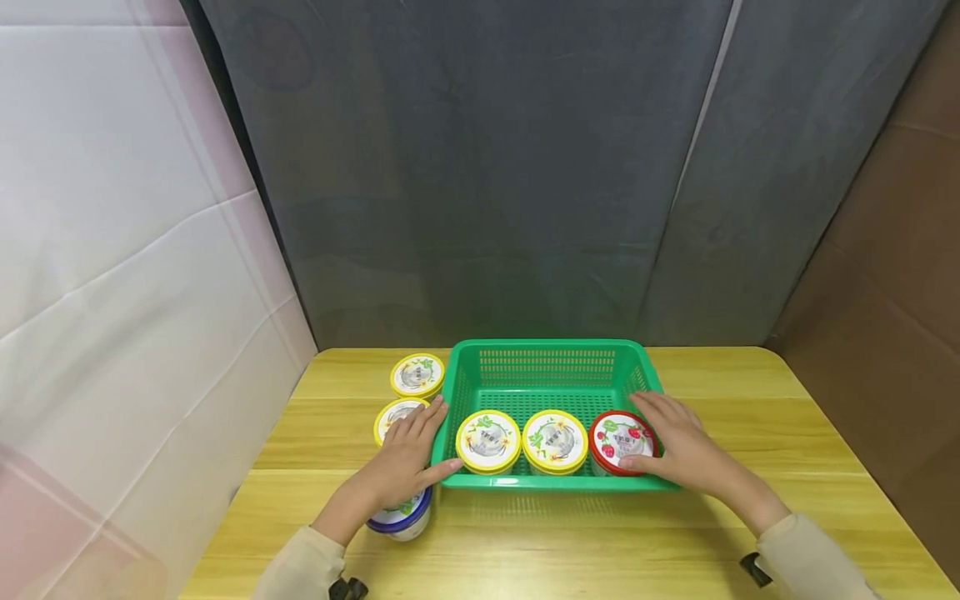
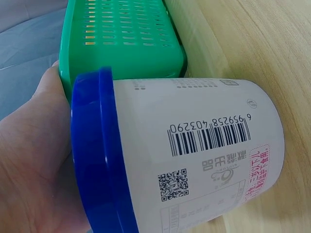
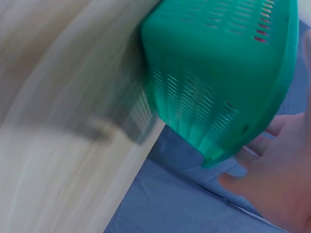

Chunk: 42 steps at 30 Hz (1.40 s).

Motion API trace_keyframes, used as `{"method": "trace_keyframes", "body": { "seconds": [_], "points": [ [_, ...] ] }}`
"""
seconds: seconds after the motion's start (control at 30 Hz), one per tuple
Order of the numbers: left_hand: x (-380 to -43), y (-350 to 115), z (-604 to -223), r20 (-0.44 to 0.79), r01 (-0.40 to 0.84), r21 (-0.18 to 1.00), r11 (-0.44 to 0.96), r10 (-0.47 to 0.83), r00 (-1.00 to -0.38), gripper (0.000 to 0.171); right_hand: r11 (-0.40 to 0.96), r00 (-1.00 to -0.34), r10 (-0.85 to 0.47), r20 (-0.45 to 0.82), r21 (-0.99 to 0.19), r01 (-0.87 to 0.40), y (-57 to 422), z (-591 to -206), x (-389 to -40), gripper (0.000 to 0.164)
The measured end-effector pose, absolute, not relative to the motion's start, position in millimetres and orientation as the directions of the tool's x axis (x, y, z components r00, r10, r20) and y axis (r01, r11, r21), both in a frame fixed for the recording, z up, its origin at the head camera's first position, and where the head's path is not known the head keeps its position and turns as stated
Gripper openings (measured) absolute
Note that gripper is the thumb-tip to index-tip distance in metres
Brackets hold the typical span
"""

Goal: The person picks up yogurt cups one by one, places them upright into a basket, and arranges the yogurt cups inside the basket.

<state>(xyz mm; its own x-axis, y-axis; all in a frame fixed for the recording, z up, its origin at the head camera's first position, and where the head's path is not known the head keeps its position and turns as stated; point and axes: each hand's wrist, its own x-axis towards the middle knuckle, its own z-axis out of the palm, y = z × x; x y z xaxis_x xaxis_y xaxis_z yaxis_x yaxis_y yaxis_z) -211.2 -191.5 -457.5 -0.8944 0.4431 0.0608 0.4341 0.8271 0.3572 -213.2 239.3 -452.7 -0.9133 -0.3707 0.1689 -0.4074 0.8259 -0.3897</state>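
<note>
A green plastic basket [image 1: 553, 483] holds two yellow-lidded tubs, the left one [image 1: 488, 442] and the middle one [image 1: 555, 442], and a red-lidded tub [image 1: 611, 433] in a row along its front. My left hand [image 1: 401, 458] rests at the basket's left rim, fingers extended and thumb reaching over the front corner. Partly hidden below that hand stands a blue-lidded tub [image 2: 194, 145]. My right hand [image 1: 686, 450] is at the right rim, its fingers extended over the edge and its thumb over the red lid. In the right wrist view, the fingers [image 3: 260, 143] are spread beside the rim.
Left of the basket stand two more yellow-lidded tubs, a back one [image 1: 417, 375] and one [image 1: 393, 414] partly covered by my left hand. The wooden table [image 1: 570, 550] meets a grey cloth wall [image 1: 480, 208] behind; white and brown panels flank it.
</note>
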Motion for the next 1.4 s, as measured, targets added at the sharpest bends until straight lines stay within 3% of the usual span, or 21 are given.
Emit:
{"method": "trace_keyframes", "body": {
  "seconds": [0.4,1.07,1.4],
  "points": [
    [-210.6,-192.0,-457.5,0.064,0.437,0.355,0.826,0.445,-0.893,0.085,0.889,-0.924,-0.302,0.236,-0.280,-0.362,240.5,-471.7,-206.9,0.097],
    [-205.8,-204.3,-450.4,0.112,0.419,0.348,0.839,0.406,-0.907,0.091,0.897,-0.949,-0.240,0.204,-0.326,-0.297,238.3,-480.0,-199.4,0.106],
    [-184.0,-221.0,-437.3,0.120,0.325,0.199,0.924,0.306,-0.944,0.108,0.890,-0.953,-0.227,0.201,-0.354,-0.287,239.5,-479.3,-197.7,0.108]
  ]
}}
